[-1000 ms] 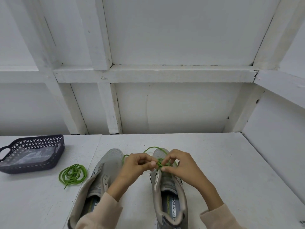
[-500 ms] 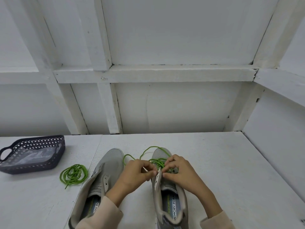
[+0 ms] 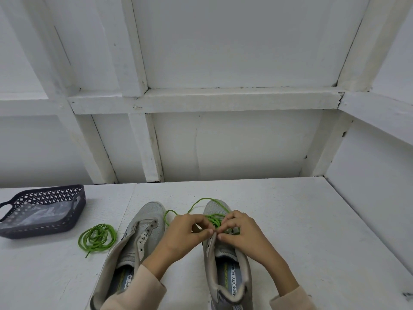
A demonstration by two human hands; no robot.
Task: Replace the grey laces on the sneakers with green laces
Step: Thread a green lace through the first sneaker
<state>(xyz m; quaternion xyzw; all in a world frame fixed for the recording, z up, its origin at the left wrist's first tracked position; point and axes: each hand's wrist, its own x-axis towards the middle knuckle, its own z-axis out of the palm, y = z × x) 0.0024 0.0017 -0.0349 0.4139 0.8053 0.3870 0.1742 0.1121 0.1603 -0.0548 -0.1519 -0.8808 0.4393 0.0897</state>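
Observation:
Two grey sneakers stand toe-away on the white table. The left sneaker (image 3: pixel 143 231) has bare eyelets and no lace. Over the right sneaker (image 3: pixel 225 265) both my hands meet at the eyelet flap. My left hand (image 3: pixel 190 231) pinches the flap's left edge with thumb and forefinger. My right hand (image 3: pixel 241 231) pinches the green lace (image 3: pixel 214 220) bunched on the tongue; a loop of it arcs over the toe. A second green lace (image 3: pixel 97 237) lies coiled on the table left of the left sneaker.
A dark perforated plastic basket (image 3: pixel 78 211) with a clear plastic bag inside sits at the far left. White wooden wall framing rises behind the table and along its right side.
Both hands have slid slightly toward me along the right sneaker, and the green lace bunch now shows more above the fingers.

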